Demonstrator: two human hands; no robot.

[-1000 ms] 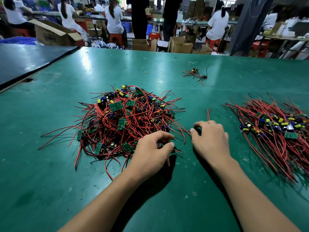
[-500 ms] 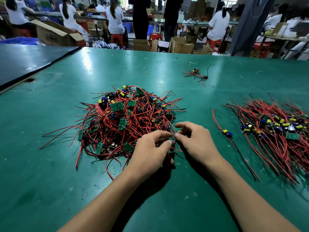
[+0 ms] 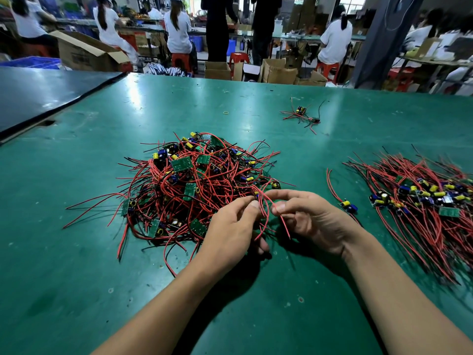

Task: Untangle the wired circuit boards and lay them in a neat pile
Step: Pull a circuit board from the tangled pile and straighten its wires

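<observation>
- Head view: my left hand point(image 3: 230, 228) and right hand point(image 3: 316, 221) each pinched red leads point(image 3: 266, 215) at the near edge of the tangle point(image 3: 194, 175).
- Sorted pile point(image 3: 422, 208) lay rightward, nearest the right hand.

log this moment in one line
untangling | left hand pinches red wires | right hand pinches red wires | neat pile at right

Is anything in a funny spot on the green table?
Yes. A small clump of wired boards lies far across the table, away from both the tangled heap and the neat pile. One lone board sits just left of the neat pile, not in it, and a rubber band lies loose.
</observation>
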